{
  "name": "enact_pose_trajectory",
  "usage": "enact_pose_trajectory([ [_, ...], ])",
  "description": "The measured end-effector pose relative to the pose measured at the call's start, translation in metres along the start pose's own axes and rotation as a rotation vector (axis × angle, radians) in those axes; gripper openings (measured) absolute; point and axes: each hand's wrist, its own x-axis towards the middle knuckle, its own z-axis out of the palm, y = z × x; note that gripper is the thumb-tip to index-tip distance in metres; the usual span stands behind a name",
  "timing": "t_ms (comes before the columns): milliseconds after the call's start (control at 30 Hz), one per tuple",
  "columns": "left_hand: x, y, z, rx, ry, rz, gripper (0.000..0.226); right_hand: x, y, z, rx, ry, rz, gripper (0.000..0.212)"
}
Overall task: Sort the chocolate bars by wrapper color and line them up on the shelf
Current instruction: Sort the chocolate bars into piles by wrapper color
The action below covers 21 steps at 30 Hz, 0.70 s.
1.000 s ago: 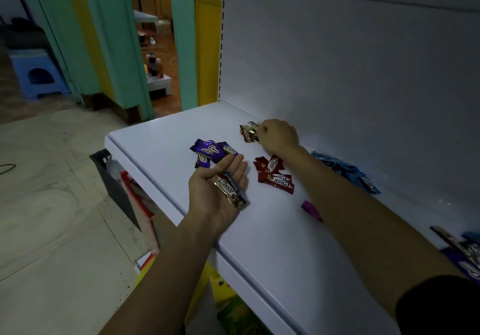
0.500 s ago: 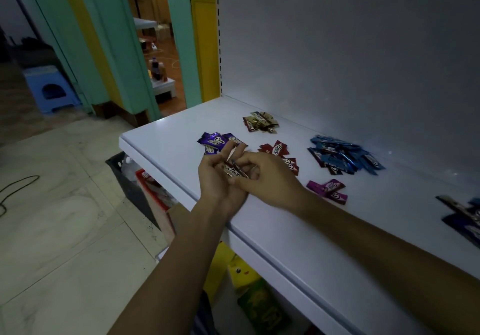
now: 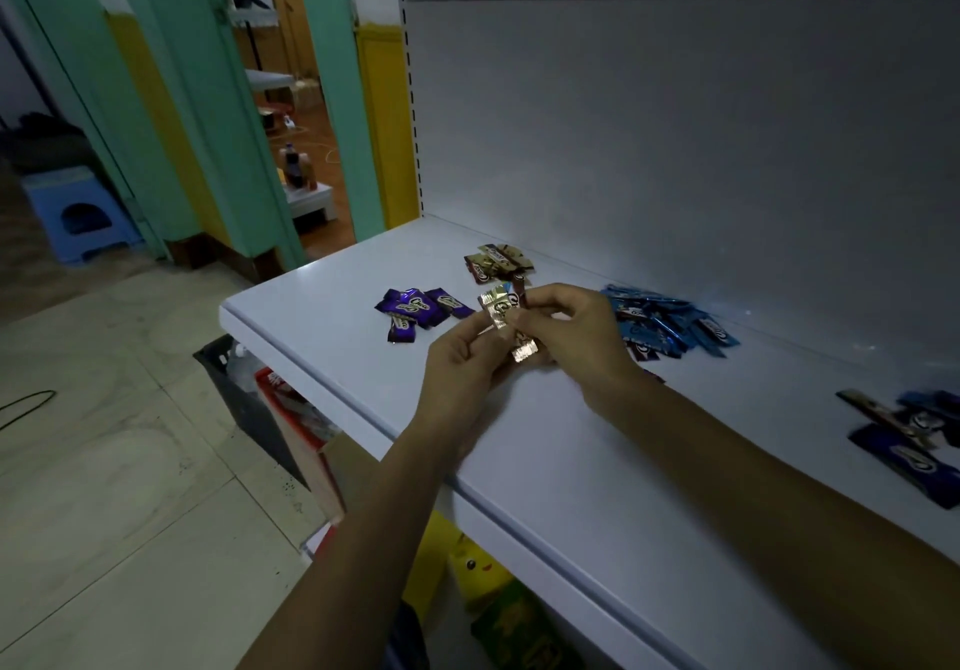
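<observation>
Head view: left hand (image 3: 462, 362) and right hand (image 3: 571, 336) now both grip a gold bar (image 3: 503, 311), raised off the palm, probably bound for the gold pile (image 3: 496, 264).

White script on purple wrappers (image 3: 411, 306), perhaps "Choco".

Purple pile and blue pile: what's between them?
In the head view: the left hand and right hand, both pinching a gold-wrapped bar.
</observation>
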Motion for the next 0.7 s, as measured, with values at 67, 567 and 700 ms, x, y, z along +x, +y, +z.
enact_pose_trajectory([
  [67,0.0,-0.001,0.0,0.048,0.035,0.018,0.024,0.0,0.002,-0.006,0.011,-0.028,0.001,0.015],
  [567,-0.003,-0.003,0.003,0.268,-0.011,-0.008,0.013,0.045,0.042,-0.119,-1.04,0.276,-0.278,0.014],
  [700,-0.004,-0.001,0.005,0.258,-0.005,-0.006,0.016,0.044,0.046,-0.12,-1.127,0.218,-0.255,0.02],
])
